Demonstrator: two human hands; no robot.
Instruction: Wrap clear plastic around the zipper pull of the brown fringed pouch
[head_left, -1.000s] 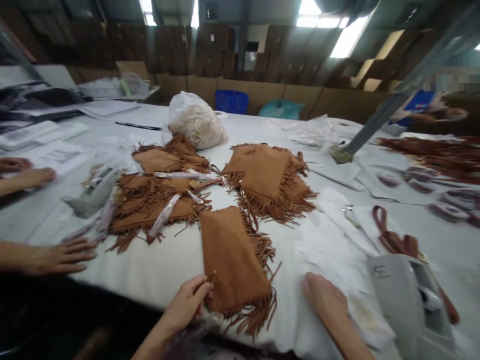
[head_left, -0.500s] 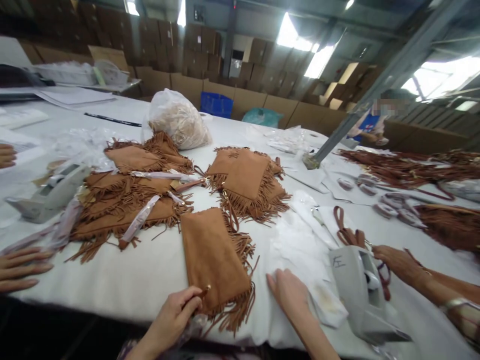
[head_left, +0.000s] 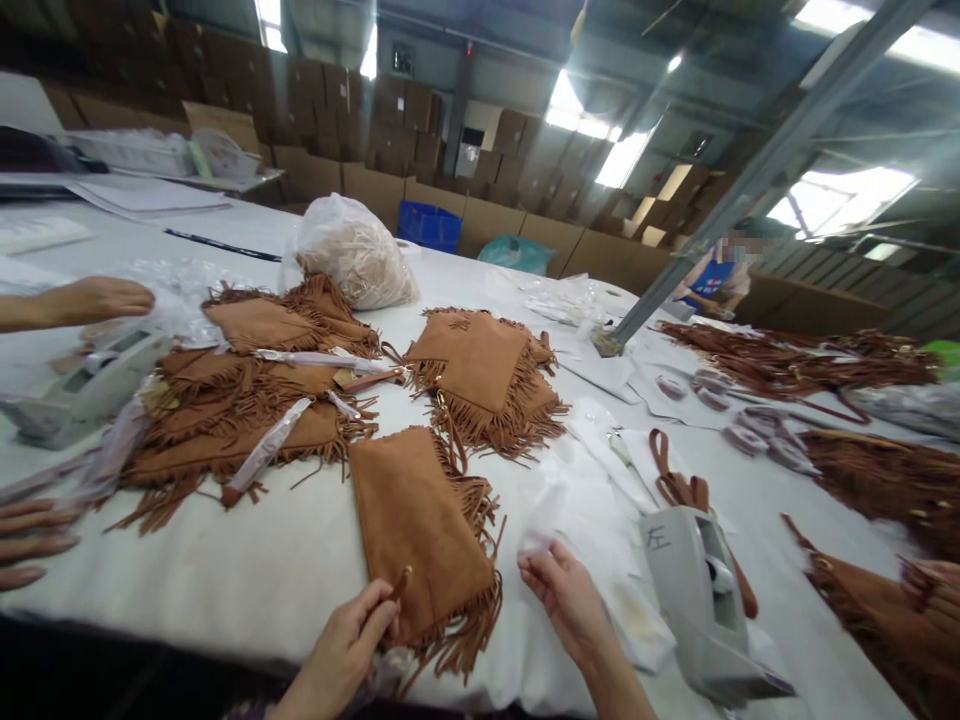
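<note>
A brown suede fringed pouch [head_left: 416, 520] lies on the white table [head_left: 247, 560] right in front of me. My left hand [head_left: 345, 645] pinches its near left corner at the zipper pull. My right hand [head_left: 566, 595] is just right of the pouch and pinches a thin white sheet of tissue paper [head_left: 592, 500] by its near corner. A grey tape dispenser [head_left: 697, 590] stands to the right of that hand.
Two heaps of the same fringed pouches [head_left: 240, 400] [head_left: 487, 375] lie farther back, with a plastic bag of pale filling [head_left: 352, 250] behind. Brown straps [head_left: 679, 485] lie by the dispenser. Other people's hands [head_left: 34, 535] [head_left: 97, 298] rest at the left, near another dispenser [head_left: 82, 385]. A metal post [head_left: 750, 170] rises at the right.
My right hand has gone from lying flat on the white paper to pinching its corner. The view has swung to the right. A co-worker's hand at the right edge has drawn back.
</note>
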